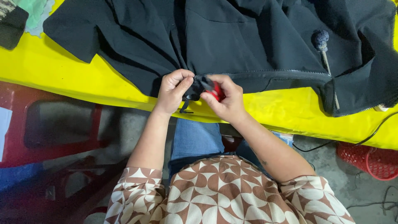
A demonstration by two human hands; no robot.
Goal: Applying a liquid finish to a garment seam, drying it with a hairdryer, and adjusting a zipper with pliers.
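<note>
The left hand (174,89) pinched the black garment (248,41) hem while the right hand (226,97) gripped a red tool (216,91), seemingly mid-trimming there, needing steady cloth next.

Red tool (217,92) mostly under fingers (215,103)

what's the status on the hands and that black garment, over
Left hand pinching the black garment at its zipper edge. Right hand holding a small red tool against it. Nothing blocking on the yellow table.
</note>
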